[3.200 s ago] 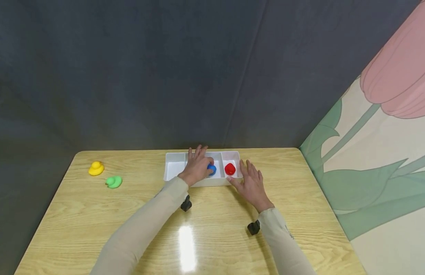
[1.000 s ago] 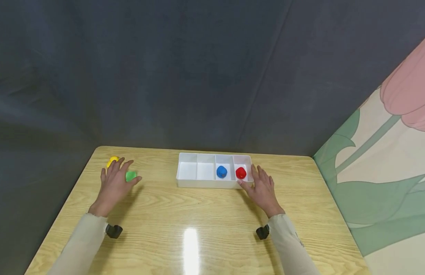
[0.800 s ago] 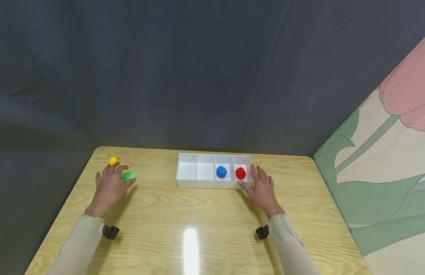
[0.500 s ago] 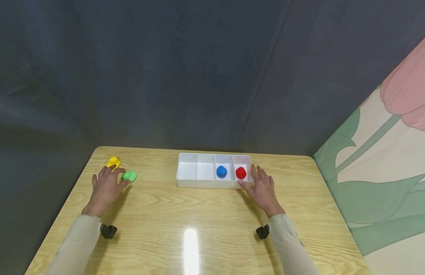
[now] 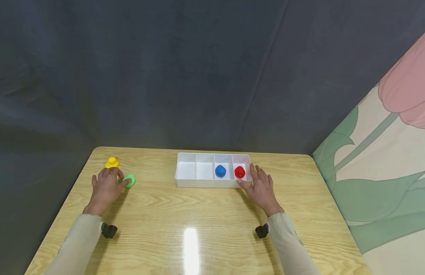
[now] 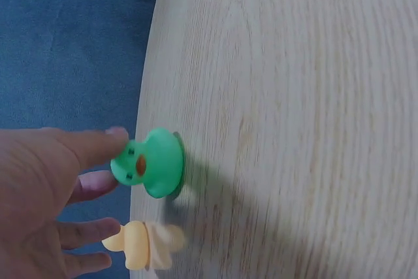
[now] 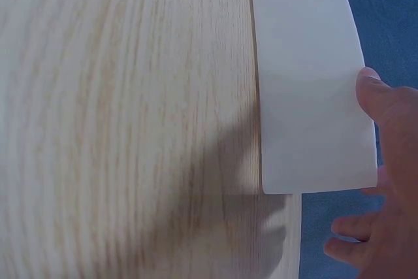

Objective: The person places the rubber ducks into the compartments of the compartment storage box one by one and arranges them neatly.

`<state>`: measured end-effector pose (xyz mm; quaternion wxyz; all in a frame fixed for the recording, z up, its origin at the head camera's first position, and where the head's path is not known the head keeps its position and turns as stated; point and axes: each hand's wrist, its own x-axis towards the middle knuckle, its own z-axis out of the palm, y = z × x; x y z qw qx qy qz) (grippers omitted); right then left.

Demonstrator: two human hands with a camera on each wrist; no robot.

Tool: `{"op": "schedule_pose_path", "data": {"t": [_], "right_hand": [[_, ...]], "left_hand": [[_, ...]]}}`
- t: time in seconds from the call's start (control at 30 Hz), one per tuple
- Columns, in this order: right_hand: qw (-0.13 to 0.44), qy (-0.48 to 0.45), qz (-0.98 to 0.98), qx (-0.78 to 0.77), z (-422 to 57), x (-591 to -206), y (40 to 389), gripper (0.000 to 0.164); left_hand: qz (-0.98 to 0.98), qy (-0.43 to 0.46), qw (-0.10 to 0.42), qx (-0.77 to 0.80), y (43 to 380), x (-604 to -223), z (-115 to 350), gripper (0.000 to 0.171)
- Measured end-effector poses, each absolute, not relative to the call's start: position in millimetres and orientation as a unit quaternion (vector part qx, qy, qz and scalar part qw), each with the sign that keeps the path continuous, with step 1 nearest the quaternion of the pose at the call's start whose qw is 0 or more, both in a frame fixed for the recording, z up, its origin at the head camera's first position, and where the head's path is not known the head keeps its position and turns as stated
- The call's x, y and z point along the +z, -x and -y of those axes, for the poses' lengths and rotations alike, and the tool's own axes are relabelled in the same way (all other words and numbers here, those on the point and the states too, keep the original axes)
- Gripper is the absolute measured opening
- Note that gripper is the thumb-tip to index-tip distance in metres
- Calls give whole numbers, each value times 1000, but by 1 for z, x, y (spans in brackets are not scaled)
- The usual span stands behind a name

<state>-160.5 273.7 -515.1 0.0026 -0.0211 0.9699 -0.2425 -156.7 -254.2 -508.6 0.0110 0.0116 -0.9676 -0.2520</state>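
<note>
My left hand (image 5: 105, 189) pinches the head of a green rubber duck (image 6: 160, 161) between thumb and index finger, at the table's left side. Its other fingers stick out loosely. Just behind that hand sits a yellow rubber duck (image 5: 112, 162). A white tray (image 5: 212, 184) with a row of compartments stands at the back middle. Its rightmost compartment has a red duck (image 5: 239, 172), and the one beside it a blue duck (image 5: 220, 171). My right hand (image 5: 262, 191) rests at the tray's front right corner, thumb on the front rim and fairly straight fingers along the right end.
Behind the wooden table (image 5: 157, 229) hangs a dark curtain (image 5: 185, 76), close to the tray's back. A flower-patterned wall covering (image 5: 387, 183) borders the right side. Both wrists carry small black cameras (image 5: 109, 230).
My left hand has gone from the blue duck in the tray to the far left, and its thumb and finger have closed on the green duck. The right hand stays at the tray's corner.
</note>
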Motion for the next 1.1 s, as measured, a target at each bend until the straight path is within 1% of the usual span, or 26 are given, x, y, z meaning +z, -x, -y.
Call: {"op": "schedule_pose_path", "data": {"t": [0.13, 0.27, 0.37, 0.5, 0.8, 1.1], "right_hand": [[-5, 23, -972, -233, -274, -513, 160, 96], [-8, 25, -974, -223, -272, -512, 160, 95], [-5, 22, -975, -223, -272, -511, 160, 96], [-4, 19, -974, -224, -272, -510, 159, 96], [-13, 26, -974, -224, -273, -512, 160, 95], [-12, 27, -974, -224, -273, -512, 160, 96]], "left_hand": [[969, -3, 16, -246, 157, -511, 252, 37], [967, 5, 2, -256, 156, -514, 253, 44], [967, 15, -5, -253, 155, -515, 254, 41], [968, 29, 5, -251, 155, -516, 254, 32], [964, 35, 35, -259, 157, -518, 249, 34], [959, 44, 47, -275, 161, -511, 242, 33]]}}
